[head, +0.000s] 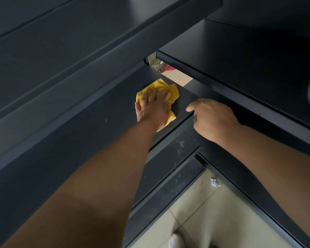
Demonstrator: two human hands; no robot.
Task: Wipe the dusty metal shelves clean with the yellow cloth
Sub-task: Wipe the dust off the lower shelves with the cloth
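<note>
The left hand [153, 109] presses flat, fingers spread, on the one yellow cloth [158, 97], pinning it to the dark metal shelf [89, 133] near its far end; the arm reaches out nearly straight. The right hand [211, 117] curls loosely over that shelf's front edge, gripping nothing else. Two arms show, both bare. A lower shelf [170, 169] carries pale dust specks. One crumpled scrap [214, 182] lies on the tiled floor [222, 221].

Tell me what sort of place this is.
Probably a shop or storeroom being fitted out: tiers of bare dark metal shelves, a tiled floor with a scrap of litter, and dust specks on the lowest shelf.
</note>
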